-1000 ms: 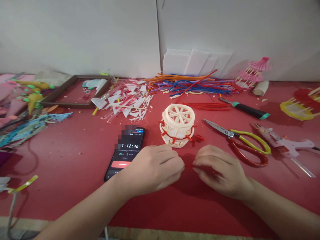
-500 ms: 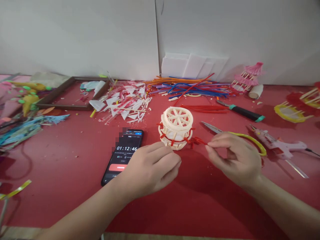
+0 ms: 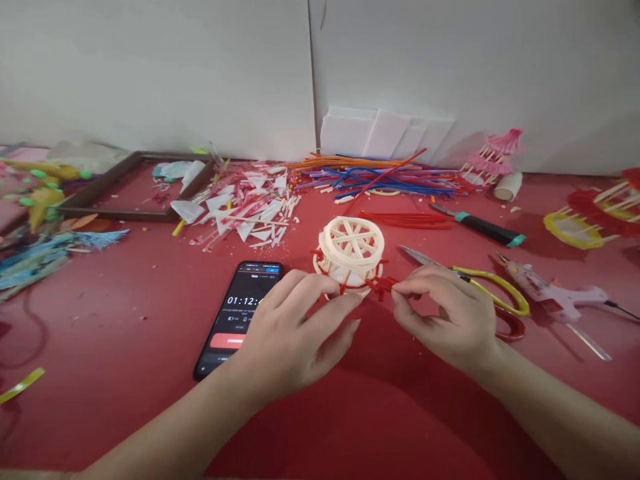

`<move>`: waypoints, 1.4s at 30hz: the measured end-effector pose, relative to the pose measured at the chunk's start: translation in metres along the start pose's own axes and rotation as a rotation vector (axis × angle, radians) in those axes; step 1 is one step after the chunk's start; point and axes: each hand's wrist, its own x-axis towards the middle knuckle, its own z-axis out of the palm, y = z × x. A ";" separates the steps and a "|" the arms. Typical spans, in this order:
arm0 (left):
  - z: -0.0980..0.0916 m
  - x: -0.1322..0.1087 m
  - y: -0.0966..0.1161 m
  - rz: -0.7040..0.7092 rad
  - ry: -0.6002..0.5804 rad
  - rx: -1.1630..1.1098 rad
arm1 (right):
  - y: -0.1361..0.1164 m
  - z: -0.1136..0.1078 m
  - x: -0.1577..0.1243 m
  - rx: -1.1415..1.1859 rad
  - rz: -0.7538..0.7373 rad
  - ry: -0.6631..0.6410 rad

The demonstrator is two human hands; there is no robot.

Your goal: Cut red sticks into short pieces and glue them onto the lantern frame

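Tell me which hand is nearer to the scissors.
Right. The right hand overlaps the scissors in this view, hiding part of their middle. The left hand is farther away, off to their left, by the pale round frame.

Left hand, fingers now apart

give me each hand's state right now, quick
Left hand: open, fingers spread beside the cream lattice drum.
Right hand: fingertips close together at the red pieces; cannot tell if gripping.
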 end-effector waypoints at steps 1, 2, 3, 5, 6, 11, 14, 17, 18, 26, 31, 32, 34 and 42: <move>0.000 -0.001 0.000 0.002 -0.009 0.002 | -0.001 0.000 -0.001 -0.001 0.006 -0.001; 0.001 -0.001 0.001 0.004 -0.015 0.005 | -0.001 0.000 -0.002 -0.007 0.014 0.000; 0.001 -0.001 0.001 0.004 -0.016 0.011 | -0.002 0.000 -0.001 -0.013 0.021 0.002; 0.001 -0.002 0.001 -0.002 -0.009 0.031 | -0.004 0.002 0.000 -0.021 0.039 0.006; 0.001 -0.002 0.001 -0.006 -0.005 0.040 | -0.005 0.003 0.000 -0.022 0.048 0.008; 0.003 -0.002 0.001 -0.021 -0.011 0.073 | -0.009 0.007 0.002 -0.025 0.071 0.002; 0.003 -0.003 0.001 -0.030 -0.027 0.076 | -0.010 0.008 0.001 -0.023 0.062 0.004; 0.004 -0.003 0.001 -0.035 -0.033 0.071 | -0.010 0.009 0.000 -0.029 0.060 -0.005; 0.004 -0.004 0.001 -0.036 -0.037 0.067 | -0.010 0.009 0.000 -0.033 0.060 -0.007; 0.004 -0.004 0.002 -0.051 -0.062 0.052 | -0.012 0.011 -0.001 -0.068 0.048 -0.007; 0.003 -0.004 0.003 -0.049 -0.075 0.065 | -0.012 0.012 0.000 -0.099 0.030 0.007; 0.003 -0.004 0.003 -0.048 -0.076 0.068 | -0.012 0.012 0.000 -0.100 0.026 0.007; 0.003 -0.004 0.003 -0.045 -0.078 0.071 | -0.012 0.013 0.000 -0.099 0.021 0.006; 0.005 -0.005 0.002 -0.044 -0.085 0.072 | -0.012 0.013 -0.002 -0.103 0.013 -0.010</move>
